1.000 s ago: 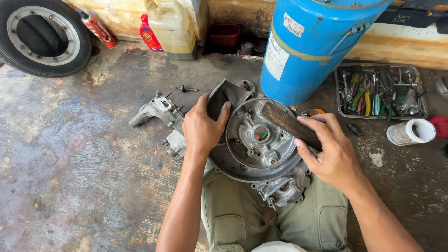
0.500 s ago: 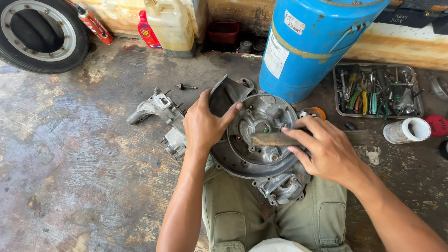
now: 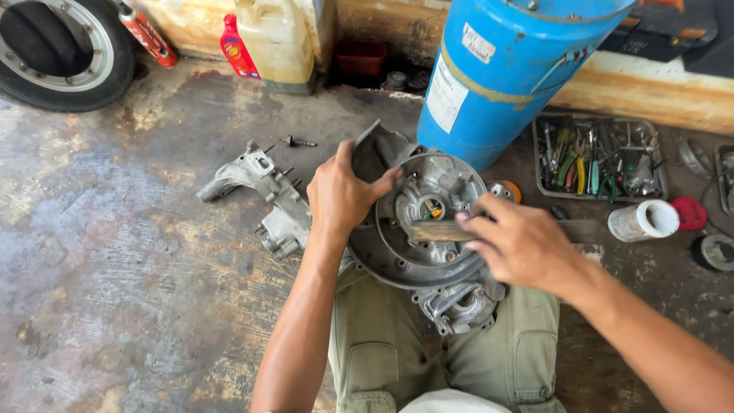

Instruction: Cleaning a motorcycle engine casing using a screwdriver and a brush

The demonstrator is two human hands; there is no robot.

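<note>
On the person's lap rests a round grey engine casing (image 3: 428, 237), its upper rim gripped by the left hand (image 3: 342, 195) while the right hand (image 3: 520, 245) pinches a flat metal file (image 3: 437, 230) (laid across its centre), a blue cylinder (image 3: 497, 69) standing beyond.

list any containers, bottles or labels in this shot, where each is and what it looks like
Blue drum: top centre-right, tall cylinder, tan band.
White label: rectangle on the drum's left side.
Yellowish jerrycan: top centre by the wall.
Red bottle: left of the jerrycan.
White tub: right, lying on its side.
</note>
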